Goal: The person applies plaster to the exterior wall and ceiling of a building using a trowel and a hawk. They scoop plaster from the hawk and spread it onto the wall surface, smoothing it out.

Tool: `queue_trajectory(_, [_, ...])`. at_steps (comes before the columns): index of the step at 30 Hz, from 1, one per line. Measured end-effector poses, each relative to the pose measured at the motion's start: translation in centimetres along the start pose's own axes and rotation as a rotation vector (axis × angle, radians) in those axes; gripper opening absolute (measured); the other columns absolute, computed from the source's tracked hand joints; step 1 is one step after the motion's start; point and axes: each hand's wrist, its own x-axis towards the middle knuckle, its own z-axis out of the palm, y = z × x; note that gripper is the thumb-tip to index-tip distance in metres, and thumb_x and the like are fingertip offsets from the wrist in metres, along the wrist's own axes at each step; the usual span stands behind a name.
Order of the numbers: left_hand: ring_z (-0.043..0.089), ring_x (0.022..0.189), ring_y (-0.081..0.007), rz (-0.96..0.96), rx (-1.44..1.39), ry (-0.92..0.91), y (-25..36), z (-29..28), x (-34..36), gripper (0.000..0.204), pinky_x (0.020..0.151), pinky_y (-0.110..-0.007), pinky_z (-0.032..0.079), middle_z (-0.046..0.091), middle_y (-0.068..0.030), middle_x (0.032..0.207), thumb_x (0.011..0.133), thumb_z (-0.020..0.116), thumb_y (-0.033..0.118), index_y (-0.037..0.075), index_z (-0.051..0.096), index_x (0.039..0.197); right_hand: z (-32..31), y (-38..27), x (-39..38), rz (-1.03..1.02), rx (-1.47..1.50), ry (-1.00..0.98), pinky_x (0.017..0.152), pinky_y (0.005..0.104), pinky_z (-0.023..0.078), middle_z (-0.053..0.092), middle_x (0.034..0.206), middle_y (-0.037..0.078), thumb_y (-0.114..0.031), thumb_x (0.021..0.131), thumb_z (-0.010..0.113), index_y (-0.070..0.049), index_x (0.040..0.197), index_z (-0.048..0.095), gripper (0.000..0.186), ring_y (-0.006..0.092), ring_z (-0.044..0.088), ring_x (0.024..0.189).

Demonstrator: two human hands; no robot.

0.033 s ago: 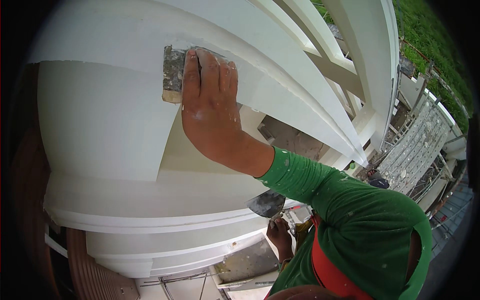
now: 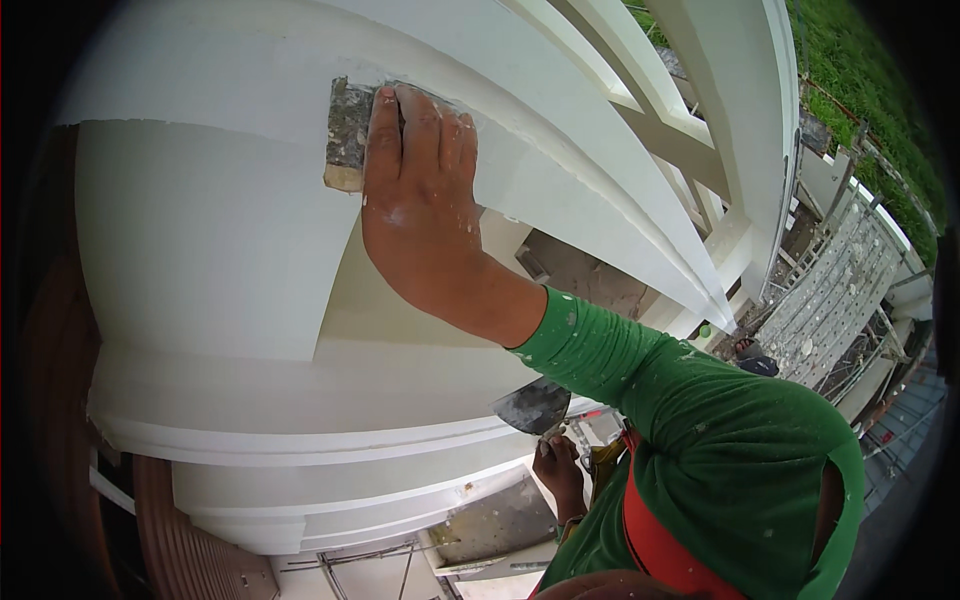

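Observation:
My right hand (image 2: 422,190) presses a grey, paint-specked sanding block (image 2: 347,130) against a white painted beam (image 2: 250,70). Its fingers lie over the block, and a bare wooden end shows at the block's lower left. The palm and thumb are hidden. Lower down, close to my body, my left hand (image 2: 562,470) is closed around a putty knife (image 2: 533,406). The knife's wide, dark, smeared blade points up and left, while most of its handle is hidden by the fingers.
White curved beams (image 2: 690,130) run off to the upper right. A paint-spattered scaffold platform (image 2: 840,290) lies far below at the right, with grass (image 2: 870,90) beyond it. Brown ribbed panels (image 2: 190,530) stand at the lower left.
My right hand and the sanding block have slid slightly upward along the white surface. My left hand and the putty knife have stayed in place.

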Motion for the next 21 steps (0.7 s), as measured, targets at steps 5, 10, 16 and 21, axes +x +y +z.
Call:
queue_trajectory(5, [0.047, 0.055, -0.0087, -0.058, -0.061, -0.008, 0.2, 0.3, 0.0, 0.026, 0.051, -0.026, 0.036, 0.054, -0.0016, 0.065, 0.103, 0.052, 0.019, 0.001, 0.057, 0.085, 2.0, -0.3, 0.4, -0.017, -0.083, 0.001, 0.105, 0.0686, 0.031, 0.045, 0.132, 0.035, -0.009, 0.085, 0.059, 0.021, 0.136, 0.04, 0.062, 0.0468, 0.045, 0.122])
queue_trajectory(10, [0.047, 0.055, -0.0081, -0.036, -0.035, -0.001, -0.3, 0.1, -0.3, 0.025, 0.05, -0.026, 0.036, 0.054, -0.0007, 0.066, 0.103, 0.051, 0.018, -0.002, 0.062, 0.092, 0.3, -1.3, 1.5, 0.022, 0.067, 0.045, 0.104, 0.0681, 0.033, 0.042, 0.134, 0.033, -0.004, 0.083, 0.059, 0.019, 0.137, 0.039, 0.062, 0.0477, 0.044, 0.122])
queue_trajectory(16, [0.046, 0.054, -0.008, -0.047, -0.056, 0.014, -0.2, 0.4, -0.1, 0.026, 0.049, -0.026, 0.035, 0.053, -0.0005, 0.064, 0.103, 0.052, 0.018, 0.0, 0.059, 0.085, 2.0, -1.2, 1.6, 0.006, 0.025, 0.027, 0.104, 0.0675, 0.034, 0.041, 0.134, 0.033, -0.001, 0.081, 0.061, 0.019, 0.136, 0.039, 0.062, 0.0493, 0.045, 0.121])
queue_trajectory(21, [0.045, 0.054, -0.008, -0.02, -0.027, 0.005, -0.4, 0.1, -0.2, 0.028, 0.049, -0.026, 0.034, 0.052, -0.0001, 0.063, 0.103, 0.052, 0.019, 0.002, 0.056, 0.08, 1.4, -2.2, 2.4, -0.013, 0.071, 0.079, 0.104, 0.0684, 0.033, 0.044, 0.131, 0.035, -0.003, 0.083, 0.058, 0.02, 0.135, 0.04, 0.06, 0.0503, 0.045, 0.12])
